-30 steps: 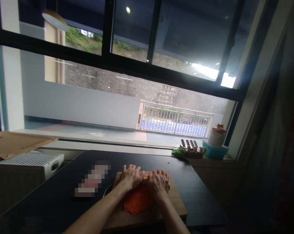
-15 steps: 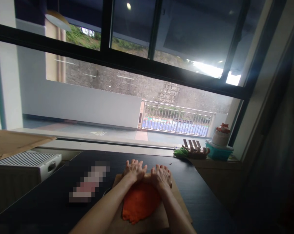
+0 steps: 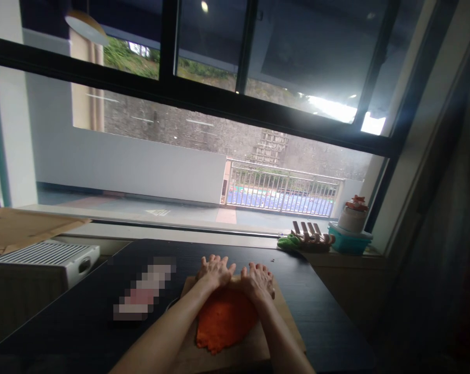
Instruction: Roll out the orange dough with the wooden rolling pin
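An orange sheet of flattened dough [image 3: 226, 319] with a ragged near edge lies on a wooden board [image 3: 285, 317]. Across its far end is a pale wooden rolling pin [image 3: 235, 281], mostly covered by my hands. My left hand [image 3: 215, 271] rests palm down on the pin's left part, its fingers stretched forward and spread. On the right part lies my right hand [image 3: 258, 279], also palm down with its fingers extended rather than wrapped round. Both forearms reach in from below, one along each side of the dough.
The board sits on a dark table [image 3: 321, 311]. A blurred-out object [image 3: 143, 291] lies on the left. On the windowsill stand a teal box [image 3: 350, 239], a brown rack [image 3: 311, 236] and a green item [image 3: 288, 242]. A white slatted appliance [image 3: 43, 259] is at far left.
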The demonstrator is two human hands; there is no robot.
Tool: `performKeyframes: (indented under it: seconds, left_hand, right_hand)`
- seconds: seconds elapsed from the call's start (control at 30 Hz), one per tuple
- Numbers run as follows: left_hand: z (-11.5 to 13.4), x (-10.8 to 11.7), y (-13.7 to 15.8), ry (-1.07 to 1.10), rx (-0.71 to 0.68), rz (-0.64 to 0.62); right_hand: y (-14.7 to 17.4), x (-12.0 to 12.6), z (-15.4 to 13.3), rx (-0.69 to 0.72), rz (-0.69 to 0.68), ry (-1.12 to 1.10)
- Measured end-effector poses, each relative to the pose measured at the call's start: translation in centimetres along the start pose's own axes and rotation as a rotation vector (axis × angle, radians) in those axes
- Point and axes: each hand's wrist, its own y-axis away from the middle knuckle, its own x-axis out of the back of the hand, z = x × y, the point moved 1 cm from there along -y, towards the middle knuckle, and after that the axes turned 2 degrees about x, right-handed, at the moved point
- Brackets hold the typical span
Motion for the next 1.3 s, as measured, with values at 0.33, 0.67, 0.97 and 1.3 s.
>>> performKeyframes:
  seconds: [0.33,0.67,0.97,1.3]
  left_hand:
    - [-1.3,0.1,4.7,-0.010,-0.092,0.102]
    - [-0.6,0.3,3.2,-0.034,-0.041,0.053]
    - [0.1,-0.2,-1.7,0.012,0.020,-0.050]
    - [0.2,-1.3,-4.7,0.020,0.056,-0.106]
  right_hand:
    - [5.2,0.4,-0.2,0.118,0.081,0.010]
    - [3.2,0.3,-0.3,0.079,0.053,0.036]
    - [-1.3,-0.2,0.2,0.002,-0.043,-0.001]
    - [-4.1,-1.3,1.0,-0.010,-0.117,-0.023]
